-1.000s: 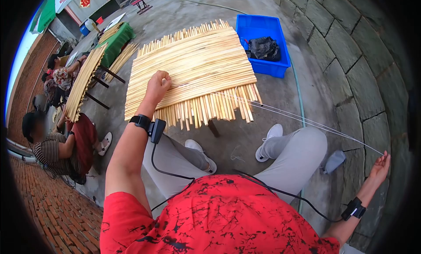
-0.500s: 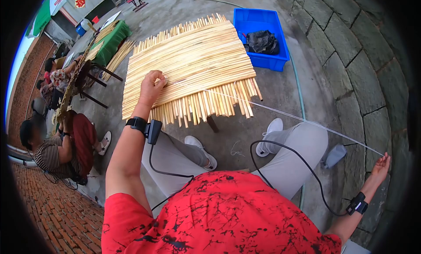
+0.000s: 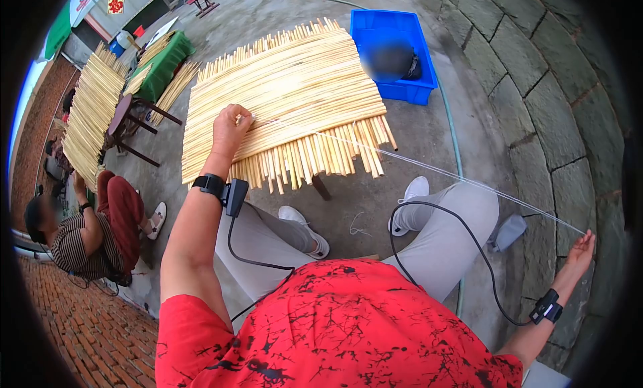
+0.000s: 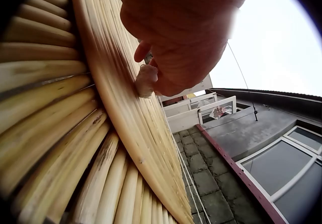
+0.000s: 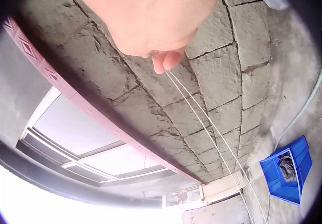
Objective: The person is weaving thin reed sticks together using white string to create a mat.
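My subject wears a red short-sleeved shirt [image 3: 335, 328] with black crackle markings and light grey trousers [image 3: 449, 234]. White sneakers [image 3: 413, 194] on both feet. Each wrist carries a black strap with a small black camera unit: left one [image 3: 224, 190], right one [image 3: 546, 307]. Thin black cables [image 3: 469, 240] trail from both units back toward the torso.

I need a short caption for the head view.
Left hand presses bamboo mat; right hand pulls string taut.

Red sign [image 3: 116, 4] on wall — character unreadable.
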Tool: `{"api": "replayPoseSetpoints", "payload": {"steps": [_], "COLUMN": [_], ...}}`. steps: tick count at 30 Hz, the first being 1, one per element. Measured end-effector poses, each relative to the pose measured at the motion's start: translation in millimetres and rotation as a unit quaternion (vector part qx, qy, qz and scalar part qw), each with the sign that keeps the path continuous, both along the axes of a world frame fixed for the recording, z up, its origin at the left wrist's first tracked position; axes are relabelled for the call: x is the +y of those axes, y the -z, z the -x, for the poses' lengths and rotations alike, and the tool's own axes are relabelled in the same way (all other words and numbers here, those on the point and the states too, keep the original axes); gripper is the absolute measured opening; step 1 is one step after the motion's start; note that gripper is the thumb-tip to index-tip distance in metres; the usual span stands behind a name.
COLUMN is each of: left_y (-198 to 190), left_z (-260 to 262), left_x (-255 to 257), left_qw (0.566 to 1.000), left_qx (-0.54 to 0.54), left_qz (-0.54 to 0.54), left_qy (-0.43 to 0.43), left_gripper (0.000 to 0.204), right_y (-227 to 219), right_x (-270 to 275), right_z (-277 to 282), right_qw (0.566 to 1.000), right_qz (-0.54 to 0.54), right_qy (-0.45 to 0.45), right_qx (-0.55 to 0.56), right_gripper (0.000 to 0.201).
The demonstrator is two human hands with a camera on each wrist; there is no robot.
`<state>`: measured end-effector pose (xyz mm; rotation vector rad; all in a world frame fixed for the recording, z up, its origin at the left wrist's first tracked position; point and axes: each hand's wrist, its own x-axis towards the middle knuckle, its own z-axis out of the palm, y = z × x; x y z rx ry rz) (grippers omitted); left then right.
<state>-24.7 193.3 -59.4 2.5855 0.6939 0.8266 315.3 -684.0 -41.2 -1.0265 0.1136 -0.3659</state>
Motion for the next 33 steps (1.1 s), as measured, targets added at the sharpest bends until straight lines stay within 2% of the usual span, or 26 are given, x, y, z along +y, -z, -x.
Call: {"api": "replayPoseSetpoints", "payload": {"steps": [2, 4, 11, 17, 20, 22, 24, 26, 31, 33], "left_y": [1, 1, 2, 4, 5, 2, 4, 6, 1, -3], "left_z": [-2, -4, -11, -15, -20, -20, -19, -18, -14, -13], "left_x": [-1, 0, -2, -2, -5, -6, 0, 2, 6, 9], "left_qw": [1.0, 0.999, 0.997, 0.996, 1.0, 0.999, 0.994, 0.996, 0.996, 0.993], "left_qx": [-0.002, 0.008, 0.024, 0.041, -0.007, 0.011, 0.057, 0.059, 0.068, 0.085], "left_qz": [0.017, -0.033, -0.063, -0.077, -0.028, 0.006, -0.088, -0.068, -0.038, -0.033], "left_qy": [-0.006, 0.018, 0.036, 0.018, -0.013, -0.031, 0.015, 0.016, 0.03, 0.072], "left_gripper": [0.009, 0.008, 0.006, 0.008, 0.013, 0.014, 0.011, 0.009, 0.005, 0.003], "right_y": [-2, -3, 1, -1, 1, 3, 4, 4, 4, -4], "right_x": [-2, -3, 3, 24, 25, 26, 27, 28, 37, 46], "right_z": [0, 0, 1, 8, 7, 5, 6, 6, -1, 8], "right_qw": [1.0, 1.0, 1.0, 0.999, 0.999, 0.999, 0.999, 0.999, 0.999, 0.999], "right_qz": [0.013, 0.015, 0.016, 0.021, 0.021, 0.022, 0.021, 0.016, 0.032, 0.035], "right_qy": [-0.009, -0.004, -0.005, 0.012, 0.011, 0.008, 0.005, -0.015, 0.006, 0.01], "right_qx": [-0.004, -0.001, 0.009, 0.026, 0.031, 0.031, 0.033, 0.033, 0.01, -0.005], "right_gripper": [0.019, 0.018, 0.018, 0.017, 0.016, 0.016, 0.015, 0.015, 0.02, 0.023]}}
